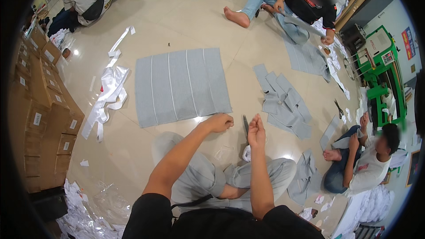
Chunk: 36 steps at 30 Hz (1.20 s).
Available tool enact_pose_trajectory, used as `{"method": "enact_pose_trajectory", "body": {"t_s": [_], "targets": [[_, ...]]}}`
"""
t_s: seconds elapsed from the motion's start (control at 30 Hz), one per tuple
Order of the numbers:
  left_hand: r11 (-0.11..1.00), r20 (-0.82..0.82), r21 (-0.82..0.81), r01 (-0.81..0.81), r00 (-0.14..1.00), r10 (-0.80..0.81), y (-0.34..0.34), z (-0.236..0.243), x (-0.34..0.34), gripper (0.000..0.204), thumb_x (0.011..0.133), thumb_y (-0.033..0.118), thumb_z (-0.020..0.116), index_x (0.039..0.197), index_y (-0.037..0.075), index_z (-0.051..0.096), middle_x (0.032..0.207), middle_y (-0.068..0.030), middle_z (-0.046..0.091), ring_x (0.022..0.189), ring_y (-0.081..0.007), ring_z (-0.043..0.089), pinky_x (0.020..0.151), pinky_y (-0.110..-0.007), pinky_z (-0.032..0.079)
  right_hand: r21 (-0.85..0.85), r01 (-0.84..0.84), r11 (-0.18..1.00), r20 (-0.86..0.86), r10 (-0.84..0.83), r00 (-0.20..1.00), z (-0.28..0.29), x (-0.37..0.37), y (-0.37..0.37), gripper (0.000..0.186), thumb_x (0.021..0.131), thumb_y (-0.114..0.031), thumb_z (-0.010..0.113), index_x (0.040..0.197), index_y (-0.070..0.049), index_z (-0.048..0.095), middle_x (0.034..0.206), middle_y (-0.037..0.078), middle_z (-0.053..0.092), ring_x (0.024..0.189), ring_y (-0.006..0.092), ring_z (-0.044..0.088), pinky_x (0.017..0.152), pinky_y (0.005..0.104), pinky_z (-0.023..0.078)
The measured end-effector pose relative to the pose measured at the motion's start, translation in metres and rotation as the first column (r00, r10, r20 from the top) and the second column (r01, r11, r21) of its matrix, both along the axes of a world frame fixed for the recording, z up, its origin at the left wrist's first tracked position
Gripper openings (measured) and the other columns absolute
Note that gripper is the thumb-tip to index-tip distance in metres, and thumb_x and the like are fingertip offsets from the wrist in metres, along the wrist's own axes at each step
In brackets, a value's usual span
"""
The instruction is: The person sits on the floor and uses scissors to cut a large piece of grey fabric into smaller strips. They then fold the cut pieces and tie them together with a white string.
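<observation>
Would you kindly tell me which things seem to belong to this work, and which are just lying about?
Likely used: striped grey cloth by left hand; scissors by right hand; grey cloth pieces.
Likely lying about: clear plastic; cardboard boxes.

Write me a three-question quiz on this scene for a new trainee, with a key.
1. True or false: the striped grey cloth is spread out on the floor.
2. Multiple choice: where does the white ribbon lie in relation to that cloth?
A) to its left
B) to its right
C) on top of it
3. Fill in the blank: of the wearer's two hands, the ____ one is nearer to that cloth.

Key:
1. True.
2. A.
3. Left: the left hand is by its near right corner; the right hand is farther off.
</observation>
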<state>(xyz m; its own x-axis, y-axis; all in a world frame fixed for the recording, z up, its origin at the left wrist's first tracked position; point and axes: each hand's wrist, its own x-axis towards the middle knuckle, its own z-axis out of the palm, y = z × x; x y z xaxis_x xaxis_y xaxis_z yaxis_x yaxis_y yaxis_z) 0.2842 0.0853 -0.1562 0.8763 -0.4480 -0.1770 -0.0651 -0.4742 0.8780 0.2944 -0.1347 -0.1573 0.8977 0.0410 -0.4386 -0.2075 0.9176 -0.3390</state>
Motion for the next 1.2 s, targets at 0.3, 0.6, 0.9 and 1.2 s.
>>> {"method": "enact_pose_trajectory", "body": {"t_s": [0.3,0.6,0.9,1.2], "targets": [[0.965,0.206,0.262,-0.004,0.977,-0.052,-0.019,-0.022,0.018,0.010,0.090,0.015,0.061,0.094,0.008,0.068,0.095,-0.0175,0.071,0.095,-0.0389,0.067,0.079,-0.050,0.052,-0.815,-0.465,0.344,-0.288,0.455,0.842,-0.022,-0.050,-0.011,0.038,0.106,-0.034,0.055,0.107,0.001,0.069,0.094,0.006,0.074,0.074,0.0115,0.062,0.064,0.0278,0.049],[0.923,0.022,0.358,0.140,0.987,-0.158,-0.035,-0.022,0.023,0.015,0.095,0.022,0.061,0.096,0.009,0.068,0.100,-0.0130,0.072,0.103,-0.0347,0.067,0.092,-0.056,0.046,-0.736,-0.603,0.309,-0.231,0.721,0.653,-0.023,-0.056,-0.021,0.020,0.103,-0.018,0.060,0.110,-0.002,0.069,0.092,0.005,0.071,0.091,0.0139,0.065,0.077,0.0280,0.051],[0.888,0.034,0.459,0.025,0.998,-0.046,-0.011,-0.011,0.027,0.021,0.098,0.022,0.057,0.116,0.015,0.065,0.121,-0.0106,0.065,0.117,-0.0325,0.061,0.098,-0.057,0.042,-0.084,-0.193,0.978,-0.064,0.188,0.980,-0.035,-0.036,0.023,0.031,0.106,-0.019,0.057,0.134,-0.006,0.057,0.128,0.003,0.063,0.127,0.0219,0.060,0.093,0.0362,0.055],[0.838,0.054,0.545,0.015,0.997,-0.052,-0.022,-0.013,0.024,0.036,0.089,0.008,0.063,0.124,0.018,0.064,0.124,-0.0088,0.064,0.122,-0.0308,0.059,0.101,-0.057,0.042,-0.982,-0.169,0.086,-0.078,0.631,0.772,-0.025,-0.006,0.035,0.061,0.101,-0.017,0.054,0.156,-0.003,0.034,0.139,0.019,0.061,0.125,0.0323,0.061,0.095,0.0443,0.054]]}}
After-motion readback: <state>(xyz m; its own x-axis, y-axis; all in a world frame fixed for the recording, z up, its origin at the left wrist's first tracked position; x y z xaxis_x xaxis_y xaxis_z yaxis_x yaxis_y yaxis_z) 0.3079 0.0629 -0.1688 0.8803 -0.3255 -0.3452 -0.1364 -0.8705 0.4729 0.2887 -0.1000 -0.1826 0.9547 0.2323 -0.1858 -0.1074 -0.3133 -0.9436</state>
